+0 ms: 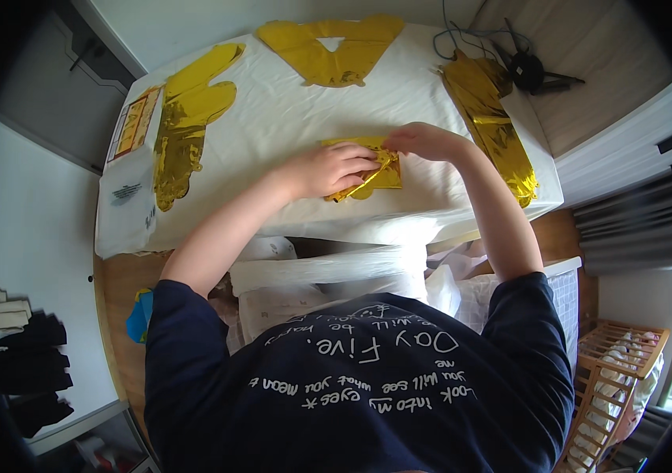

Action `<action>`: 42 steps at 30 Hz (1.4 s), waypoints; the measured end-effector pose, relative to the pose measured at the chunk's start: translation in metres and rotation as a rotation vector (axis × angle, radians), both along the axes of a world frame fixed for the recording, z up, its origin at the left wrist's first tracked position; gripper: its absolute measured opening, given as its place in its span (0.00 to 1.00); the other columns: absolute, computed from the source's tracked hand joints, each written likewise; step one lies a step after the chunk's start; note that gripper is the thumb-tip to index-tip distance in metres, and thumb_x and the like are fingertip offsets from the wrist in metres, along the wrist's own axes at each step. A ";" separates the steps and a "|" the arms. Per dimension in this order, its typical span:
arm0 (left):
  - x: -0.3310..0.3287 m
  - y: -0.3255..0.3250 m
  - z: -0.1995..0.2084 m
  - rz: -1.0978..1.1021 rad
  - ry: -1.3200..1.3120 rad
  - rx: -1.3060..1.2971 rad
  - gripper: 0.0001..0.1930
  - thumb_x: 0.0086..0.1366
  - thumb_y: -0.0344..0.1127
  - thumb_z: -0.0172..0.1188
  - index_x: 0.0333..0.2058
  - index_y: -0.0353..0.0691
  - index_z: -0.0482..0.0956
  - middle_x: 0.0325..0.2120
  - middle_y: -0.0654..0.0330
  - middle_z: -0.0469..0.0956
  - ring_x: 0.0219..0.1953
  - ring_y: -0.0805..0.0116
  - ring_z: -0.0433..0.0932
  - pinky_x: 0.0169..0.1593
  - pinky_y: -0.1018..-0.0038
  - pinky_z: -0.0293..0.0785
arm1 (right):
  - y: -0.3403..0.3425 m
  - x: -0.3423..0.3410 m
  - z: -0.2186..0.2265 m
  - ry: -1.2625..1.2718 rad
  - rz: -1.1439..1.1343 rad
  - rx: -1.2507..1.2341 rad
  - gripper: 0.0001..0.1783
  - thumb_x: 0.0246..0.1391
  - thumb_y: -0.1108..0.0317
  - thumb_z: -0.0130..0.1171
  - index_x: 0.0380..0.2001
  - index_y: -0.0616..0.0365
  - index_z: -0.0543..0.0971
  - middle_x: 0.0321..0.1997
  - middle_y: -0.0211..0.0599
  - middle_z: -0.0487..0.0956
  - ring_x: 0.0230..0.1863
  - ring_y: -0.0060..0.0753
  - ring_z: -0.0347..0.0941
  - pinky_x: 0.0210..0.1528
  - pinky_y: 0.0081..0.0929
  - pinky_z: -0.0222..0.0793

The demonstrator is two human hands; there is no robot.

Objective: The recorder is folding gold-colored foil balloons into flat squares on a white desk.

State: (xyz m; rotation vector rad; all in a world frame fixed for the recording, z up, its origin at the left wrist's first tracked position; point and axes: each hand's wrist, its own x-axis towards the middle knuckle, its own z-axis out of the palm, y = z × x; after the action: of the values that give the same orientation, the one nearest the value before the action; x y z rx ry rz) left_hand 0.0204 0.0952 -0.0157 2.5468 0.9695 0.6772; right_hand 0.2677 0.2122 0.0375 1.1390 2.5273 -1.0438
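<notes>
Foil piece (388, 176), gold, partly folded and crumpled, near the front edge of the table (265, 118). Left hand (331, 168) laid over it, fingers bent, firm grip or mere pressure impossible to tell; right hand (420, 142) on the side farther from that table edge, fingertips pinching a crumpled bit. Likely risks: creasing or tearing, from pulling unevenly; springing open, from releasing too soon; slipping over the table's front edge, from careless dragging.
</notes>
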 end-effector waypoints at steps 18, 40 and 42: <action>-0.001 -0.003 0.005 0.027 0.212 0.079 0.23 0.77 0.48 0.51 0.66 0.47 0.71 0.69 0.57 0.67 0.74 0.59 0.60 0.76 0.51 0.55 | -0.019 0.030 -0.021 0.542 0.161 0.499 0.08 0.60 0.70 0.64 0.40 0.61 0.83 0.38 0.45 0.81 0.40 0.47 0.77 0.44 0.37 0.73; 0.000 -0.002 -0.002 0.077 0.341 0.158 0.29 0.78 0.54 0.46 0.70 0.44 0.67 0.71 0.57 0.65 0.76 0.59 0.57 0.77 0.54 0.50 | -0.081 0.023 -0.029 0.585 -0.031 0.702 0.16 0.60 0.70 0.64 0.51 0.60 0.83 0.55 0.43 0.82 0.58 0.48 0.77 0.64 0.44 0.71; -0.001 -0.002 -0.003 0.079 0.342 0.200 0.30 0.78 0.55 0.45 0.69 0.44 0.67 0.72 0.57 0.64 0.76 0.59 0.57 0.77 0.54 0.50 | -0.102 0.016 -0.026 0.433 0.072 0.705 0.25 0.63 0.65 0.62 0.62 0.61 0.77 0.69 0.45 0.74 0.72 0.47 0.67 0.74 0.50 0.61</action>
State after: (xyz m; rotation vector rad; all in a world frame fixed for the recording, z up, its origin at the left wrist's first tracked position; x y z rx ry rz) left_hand 0.0196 0.0930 -0.0190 2.8776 1.1670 0.3807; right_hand 0.2833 0.1103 0.0111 1.0163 3.4063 -0.3945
